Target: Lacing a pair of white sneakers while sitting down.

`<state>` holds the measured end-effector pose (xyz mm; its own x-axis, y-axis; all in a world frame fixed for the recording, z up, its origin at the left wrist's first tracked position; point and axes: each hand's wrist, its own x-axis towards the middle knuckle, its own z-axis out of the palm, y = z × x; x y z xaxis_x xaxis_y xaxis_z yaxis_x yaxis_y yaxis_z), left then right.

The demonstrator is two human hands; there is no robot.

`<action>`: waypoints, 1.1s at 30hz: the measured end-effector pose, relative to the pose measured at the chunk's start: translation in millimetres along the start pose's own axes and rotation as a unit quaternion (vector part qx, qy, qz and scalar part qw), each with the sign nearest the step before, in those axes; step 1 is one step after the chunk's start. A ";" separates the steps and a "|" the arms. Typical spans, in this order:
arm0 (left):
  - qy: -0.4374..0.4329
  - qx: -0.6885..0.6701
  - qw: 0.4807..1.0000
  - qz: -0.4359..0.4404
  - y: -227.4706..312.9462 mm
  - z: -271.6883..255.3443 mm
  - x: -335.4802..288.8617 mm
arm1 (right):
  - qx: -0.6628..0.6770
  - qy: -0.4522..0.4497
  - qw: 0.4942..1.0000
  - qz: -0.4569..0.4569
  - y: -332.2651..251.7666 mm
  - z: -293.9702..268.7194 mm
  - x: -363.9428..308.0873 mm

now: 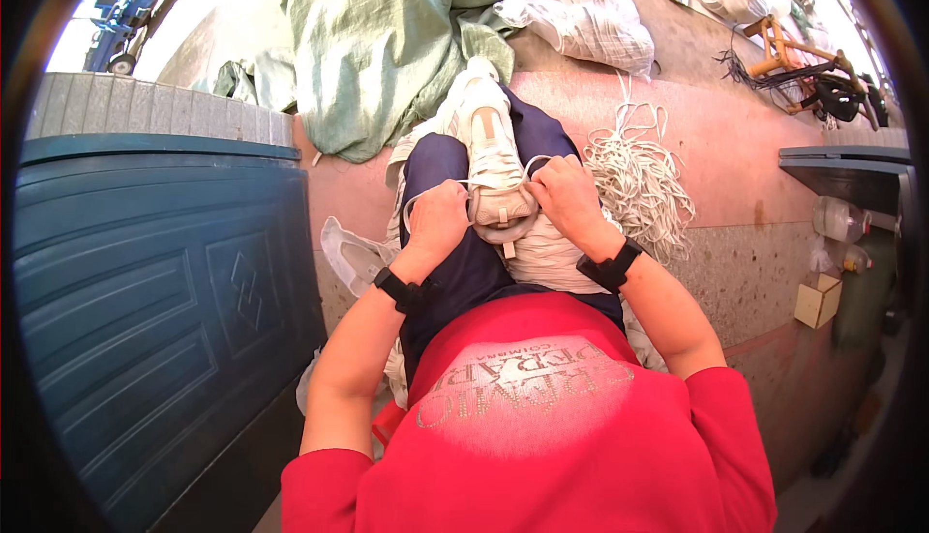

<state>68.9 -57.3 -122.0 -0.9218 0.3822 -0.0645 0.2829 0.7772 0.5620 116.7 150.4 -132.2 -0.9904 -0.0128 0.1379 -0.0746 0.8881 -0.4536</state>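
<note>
A cream sneaker (496, 160) lies between my thighs, with its heel end toward me and its toe pointing away. My left hand (440, 217) is closed at the left side of the shoe opening, pinching a pale shoelace (453, 182). At the opposite side my right hand (568, 199) is likewise closed, with a loop of lace rising above its fingers. Beneath the sneaker and around my legs is bunched off-white material (552, 260). The fingertips of both hands are partly hidden.
A heap of white laces (639, 180) lies on the floor to the right. Ahead are a green cloth sheet (363, 44) and a stuffed white bag (581, 10). A blue door (164, 301) stands at left; a small carton (818, 301) and plastic bottles (840, 219) sit at right.
</note>
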 end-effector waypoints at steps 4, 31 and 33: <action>-0.035 -0.022 0.997 -0.058 5.9 -3.4 4.8 | -0.002 -0.002 1.000 -0.019 3.8 0.6 -3.6; 0.024 0.148 0.954 0.260 7.9 -12.5 -2.4 | 0.157 -0.038 0.986 -0.030 12.4 -0.7 0.6; 0.016 0.169 0.942 0.288 8.8 -13.6 -1.9 | 0.159 -0.022 0.984 -0.072 17.9 3.8 -0.9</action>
<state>69.5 -57.9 -105.8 -0.5949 0.7788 0.1986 0.8025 0.5620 0.2003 115.8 164.6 -143.7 -0.9706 -0.1539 0.1850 -0.2397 0.6865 -0.6865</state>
